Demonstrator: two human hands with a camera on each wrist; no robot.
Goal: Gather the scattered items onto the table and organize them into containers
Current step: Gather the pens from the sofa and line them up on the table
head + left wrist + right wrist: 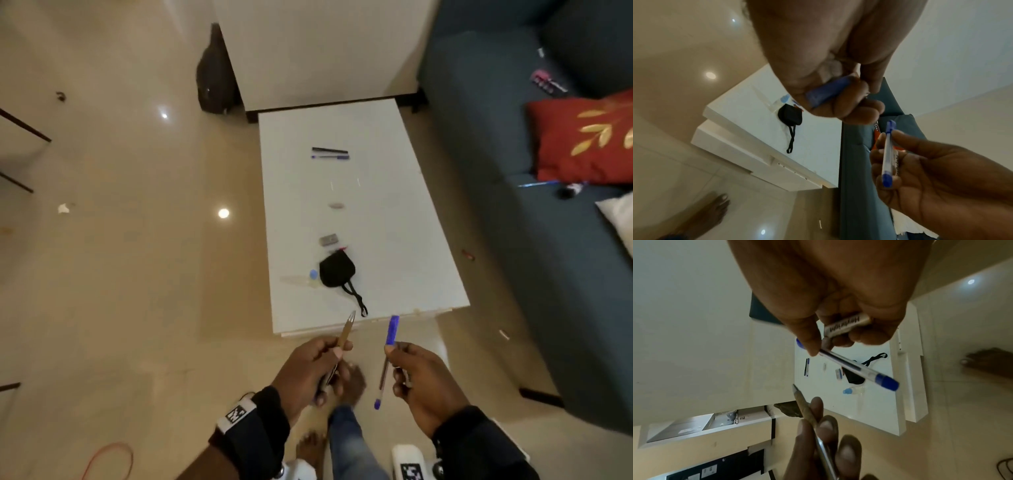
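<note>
Red cushion (582, 140); blue sofa (496, 171)

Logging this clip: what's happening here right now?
A person stands at a white table, a pen in each hand. The left hand holds a brown pen; the right hand pinches a blue-capped pen. Neither is set down yet. On the table lie a black pouch and two pens.

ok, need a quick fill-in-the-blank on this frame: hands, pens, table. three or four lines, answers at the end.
1. The right hand holds a clear pen with a ____ cap.
2. The left hand holds a tan pen whose tip points toward the white ____.
3. The black pouch lies on the table, near its ____ edge.
4. The red cushion rests on the ____.

Missing words: blue; table; near; sofa
</note>
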